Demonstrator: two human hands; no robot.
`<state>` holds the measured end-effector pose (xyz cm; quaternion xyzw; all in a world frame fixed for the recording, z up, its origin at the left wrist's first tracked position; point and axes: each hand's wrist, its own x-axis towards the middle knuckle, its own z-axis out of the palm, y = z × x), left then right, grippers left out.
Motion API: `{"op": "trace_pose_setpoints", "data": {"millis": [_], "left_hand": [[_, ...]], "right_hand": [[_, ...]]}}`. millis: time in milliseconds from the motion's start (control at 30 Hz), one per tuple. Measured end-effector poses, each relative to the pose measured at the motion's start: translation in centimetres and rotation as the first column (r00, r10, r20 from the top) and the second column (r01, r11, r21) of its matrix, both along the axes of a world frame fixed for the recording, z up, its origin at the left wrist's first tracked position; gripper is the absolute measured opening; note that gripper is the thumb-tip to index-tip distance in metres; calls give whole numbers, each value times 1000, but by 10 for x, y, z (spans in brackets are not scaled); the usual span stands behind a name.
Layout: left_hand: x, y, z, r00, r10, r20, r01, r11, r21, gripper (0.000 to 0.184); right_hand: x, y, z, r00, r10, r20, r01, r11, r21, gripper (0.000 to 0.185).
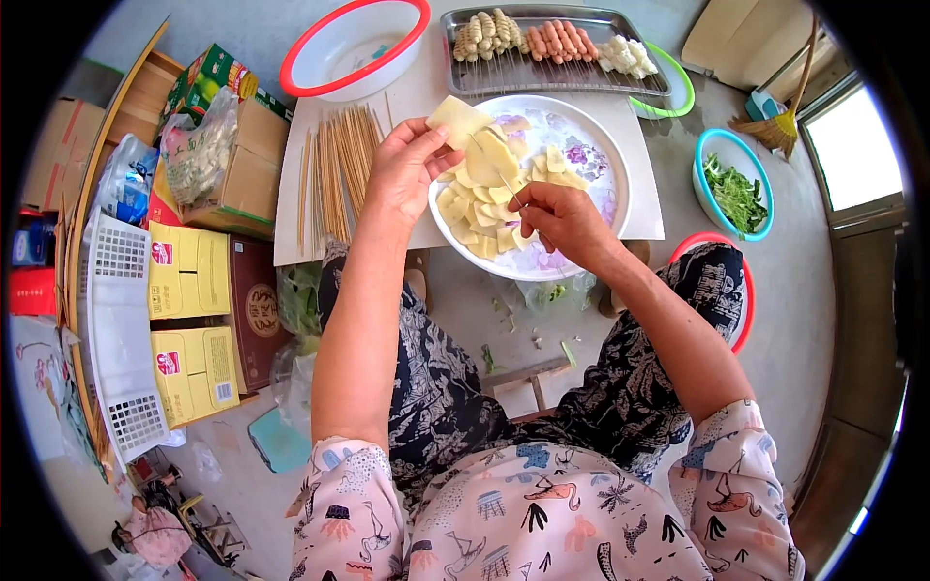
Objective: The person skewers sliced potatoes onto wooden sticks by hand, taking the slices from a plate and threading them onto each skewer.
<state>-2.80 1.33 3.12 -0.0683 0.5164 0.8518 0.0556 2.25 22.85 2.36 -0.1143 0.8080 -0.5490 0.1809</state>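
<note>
My left hand (418,160) pinches a pale yellow potato slice (459,120) above the left rim of a white flowered plate (610,208). My right hand (560,221) is closed on a thin skewer (511,190), which points up and left. Another slice (492,159) sits on the skewer, just beside the slice in my left hand. Below both hands, many cut slices (477,225) are piled on the plate. Bare wooden skewers (341,160) lie in a bundle on the table left of the plate.
Behind the plate is a metal tray (567,79) of filled skewers. A red-rimmed basin (355,50) stands back left. Bowls are on the right, one with greens (733,194). Yellow boxes (194,373) and a white basket (121,320) stand left. A stool (528,376) is below.
</note>
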Motion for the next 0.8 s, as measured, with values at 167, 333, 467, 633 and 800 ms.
{"op": "trace_pose_setpoints", "data": {"millis": [167,333,467,633,800], "left_hand": [[0,-4,-2,1000,-22,-4,22,997,-72,16],[1,-3,-3,999,9,48,-4,996,-94,14],[2,-2,-1,982,186,13,-187,981,47,19],[1,2,-8,982,191,-14,-190,981,33,29],[8,15,-3,987,148,-61,-158,960,-229,28]], "right_hand": [[-5,6,-10,963,7,-268,18,996,92,17],[-3,5,0,983,9,-186,7,996,84,19],[0,4,1,995,29,-99,-23,998,66,19],[1,2,2,991,20,-130,-19,1000,11,18],[-2,3,0,996,9,-88,-11,1000,-23,18]]}}
